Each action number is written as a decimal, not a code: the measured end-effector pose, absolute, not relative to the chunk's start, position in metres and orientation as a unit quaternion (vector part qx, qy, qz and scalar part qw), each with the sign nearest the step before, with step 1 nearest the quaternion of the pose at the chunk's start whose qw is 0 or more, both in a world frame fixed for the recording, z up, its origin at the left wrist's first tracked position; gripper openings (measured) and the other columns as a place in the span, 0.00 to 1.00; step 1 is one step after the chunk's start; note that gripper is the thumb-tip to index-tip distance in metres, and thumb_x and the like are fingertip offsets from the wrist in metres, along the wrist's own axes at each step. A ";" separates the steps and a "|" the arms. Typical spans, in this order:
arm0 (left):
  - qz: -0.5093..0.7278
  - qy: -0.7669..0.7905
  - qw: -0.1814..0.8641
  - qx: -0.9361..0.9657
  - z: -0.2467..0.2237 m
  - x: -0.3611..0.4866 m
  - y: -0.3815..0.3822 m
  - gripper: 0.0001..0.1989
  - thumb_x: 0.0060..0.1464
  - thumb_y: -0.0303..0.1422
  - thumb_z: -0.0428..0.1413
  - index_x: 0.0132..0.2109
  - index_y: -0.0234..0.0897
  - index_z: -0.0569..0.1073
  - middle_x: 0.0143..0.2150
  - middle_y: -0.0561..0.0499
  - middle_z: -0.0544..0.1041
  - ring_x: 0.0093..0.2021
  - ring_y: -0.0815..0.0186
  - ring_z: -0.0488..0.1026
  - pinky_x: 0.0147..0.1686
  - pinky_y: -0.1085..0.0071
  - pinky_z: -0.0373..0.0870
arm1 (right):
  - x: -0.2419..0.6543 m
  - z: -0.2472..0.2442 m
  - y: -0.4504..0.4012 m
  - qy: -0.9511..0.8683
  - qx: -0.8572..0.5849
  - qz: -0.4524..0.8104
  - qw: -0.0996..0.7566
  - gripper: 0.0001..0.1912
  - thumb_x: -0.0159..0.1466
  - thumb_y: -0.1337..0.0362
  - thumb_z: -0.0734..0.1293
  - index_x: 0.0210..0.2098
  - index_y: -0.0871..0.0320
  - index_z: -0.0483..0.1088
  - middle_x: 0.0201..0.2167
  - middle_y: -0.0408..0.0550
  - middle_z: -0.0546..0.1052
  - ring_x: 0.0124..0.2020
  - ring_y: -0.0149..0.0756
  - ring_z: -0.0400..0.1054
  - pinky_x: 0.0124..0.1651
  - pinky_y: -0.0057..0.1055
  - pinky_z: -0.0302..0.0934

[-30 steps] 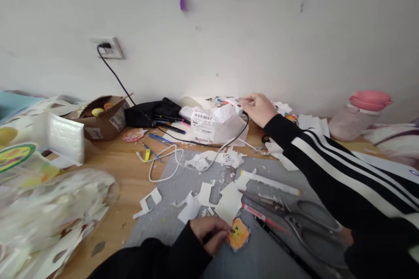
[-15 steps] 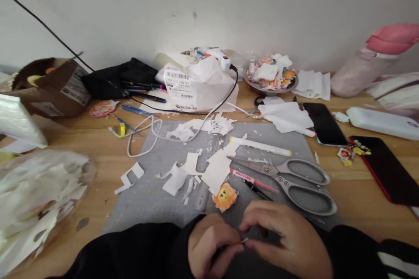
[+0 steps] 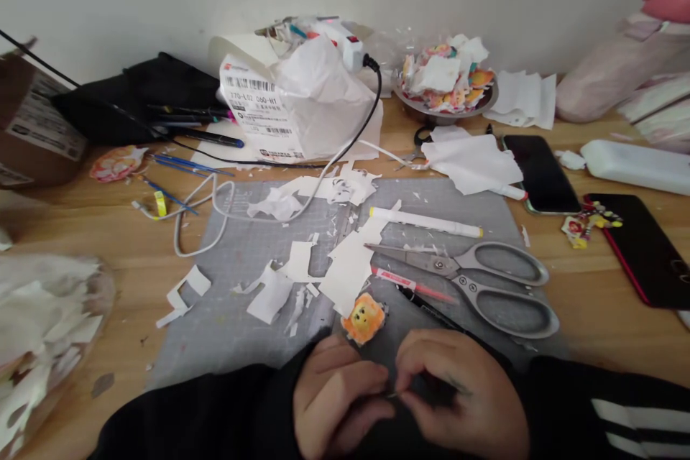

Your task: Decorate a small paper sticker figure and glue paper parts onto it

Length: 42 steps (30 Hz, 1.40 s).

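left hand point(image 3: 341, 397) moved off wavy-edged cutout point(image 3: 364, 318)

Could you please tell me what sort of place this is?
Probably a craft workspace, perhaps at home: a wooden desk holds a gray gridded mat strewn with paper scraps, large scissors and a small orange cutout.

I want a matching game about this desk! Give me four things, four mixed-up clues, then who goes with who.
1. Scissors
2. Little face picture
3. Bowl
4. Right hand

A. Heaped with paper pieces
B. At the end of a striped sleeve
C. Grey, with two big loops
D. Orange and yellow

Pairs: 1-C, 2-D, 3-A, 4-B
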State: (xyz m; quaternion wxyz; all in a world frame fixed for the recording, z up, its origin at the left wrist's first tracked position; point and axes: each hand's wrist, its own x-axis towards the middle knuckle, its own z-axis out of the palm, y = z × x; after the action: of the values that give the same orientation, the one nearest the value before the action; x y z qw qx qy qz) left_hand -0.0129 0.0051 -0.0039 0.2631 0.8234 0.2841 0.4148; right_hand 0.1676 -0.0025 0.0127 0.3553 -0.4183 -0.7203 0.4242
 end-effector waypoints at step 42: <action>0.250 0.352 0.357 0.828 -0.006 -0.032 0.030 0.28 0.47 0.59 0.51 0.45 0.44 0.72 0.36 0.51 0.76 0.39 0.60 0.69 0.54 0.56 0.45 | 0.183 0.007 0.007 -0.844 -0.375 0.188 0.333 0.17 0.67 0.67 0.55 0.28 0.55 0.72 0.20 0.39 0.71 0.20 0.26 0.60 0.25 0.26 0.52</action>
State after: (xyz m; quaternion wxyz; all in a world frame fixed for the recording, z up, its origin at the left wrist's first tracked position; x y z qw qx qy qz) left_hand -0.0323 0.0298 -0.0056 0.3573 0.8285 0.3516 0.2497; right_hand 0.1833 0.0067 0.0073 0.3328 -0.3751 -0.8445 0.1880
